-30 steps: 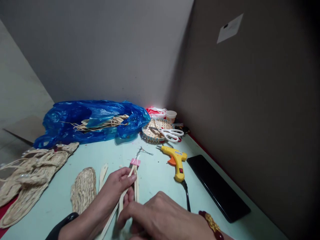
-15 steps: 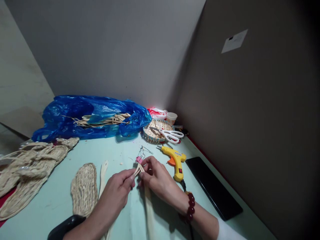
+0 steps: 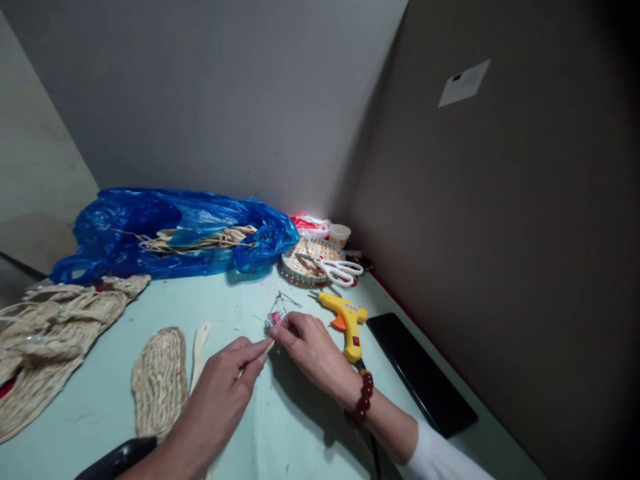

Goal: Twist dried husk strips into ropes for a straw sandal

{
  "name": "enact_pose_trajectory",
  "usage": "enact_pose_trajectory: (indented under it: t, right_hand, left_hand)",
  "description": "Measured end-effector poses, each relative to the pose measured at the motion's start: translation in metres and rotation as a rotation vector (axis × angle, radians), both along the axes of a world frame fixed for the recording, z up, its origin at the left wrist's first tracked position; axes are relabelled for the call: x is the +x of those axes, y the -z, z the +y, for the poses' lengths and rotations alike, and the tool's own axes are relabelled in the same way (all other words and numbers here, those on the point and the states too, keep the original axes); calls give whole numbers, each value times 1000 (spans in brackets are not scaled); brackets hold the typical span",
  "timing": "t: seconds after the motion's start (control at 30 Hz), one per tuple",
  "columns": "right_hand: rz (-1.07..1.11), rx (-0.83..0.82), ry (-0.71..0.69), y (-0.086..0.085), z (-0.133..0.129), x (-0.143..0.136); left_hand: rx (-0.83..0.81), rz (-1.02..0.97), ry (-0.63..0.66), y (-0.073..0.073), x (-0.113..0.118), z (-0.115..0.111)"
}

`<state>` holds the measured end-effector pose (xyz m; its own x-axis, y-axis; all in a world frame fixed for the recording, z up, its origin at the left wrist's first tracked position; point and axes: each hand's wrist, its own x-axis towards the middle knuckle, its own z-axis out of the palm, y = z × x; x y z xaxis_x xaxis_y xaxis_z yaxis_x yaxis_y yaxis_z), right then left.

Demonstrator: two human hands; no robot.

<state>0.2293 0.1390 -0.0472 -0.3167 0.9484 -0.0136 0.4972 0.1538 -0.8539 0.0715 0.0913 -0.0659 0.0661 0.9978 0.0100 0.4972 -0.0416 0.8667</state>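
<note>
A pink binder clip [image 3: 275,319] with wire loops sits on the table just beyond my fingertips. My left hand [image 3: 227,380] pinches pale flat straw strands [image 3: 270,345] between thumb and forefinger, a little below the clip. Close against it, my right hand [image 3: 313,350] has its thumb and fingers closed at the clip's near side, on the same strands; its fingers cover most of the plaited part. To the left lies a woven straw sole [image 3: 161,380], with a loose pale strip [image 3: 200,350] beside it, partly behind my left forearm.
A yellow glue gun [image 3: 350,323] and a black flat slab [image 3: 423,373] lie to the right. White-handled scissors [image 3: 340,272] rest on a round basket [image 3: 295,272] near a cup [image 3: 339,235]. Behind is a blue plastic bag [image 3: 115,227] of straw; woven sandals [image 3: 65,347] lie left.
My right hand has moved closer to the clip and my left fingers, covering the plait. The long strand that hung below my right hand is out of sight. The view has shifted slightly.
</note>
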Motion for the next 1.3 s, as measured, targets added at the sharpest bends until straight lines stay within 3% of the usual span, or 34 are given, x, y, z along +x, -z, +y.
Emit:
enact_pose_trajectory:
  t: [0.2,0.37,0.6,0.8,1.07,1.17,1.3]
  right_hand:
    - [98,-90,12,7,5,5]
    - [196,-195,33,12,7,4]
    - [336,-341,-20,12,2,-1]
    - [314,-285,-10,18,6,2]
    - [266,-135,7,18,3,-1]
    - [264,-144,35,20,1,-2]
    - [271,-164,47,23,0,-1]
  left_hand:
    - [-370,-448,-155,2,-2,10]
    - [-438,-561,-133,-4,-6,11]
    - [-494,-647,-33,-11,7,12]
    - [-376,-516,-121,-2,4,22]
    - [-107,-233,-112,-13,12,9]
    - [79,18,-31,-12,17,-1]
    - [248,518,208,-3,19,-11]
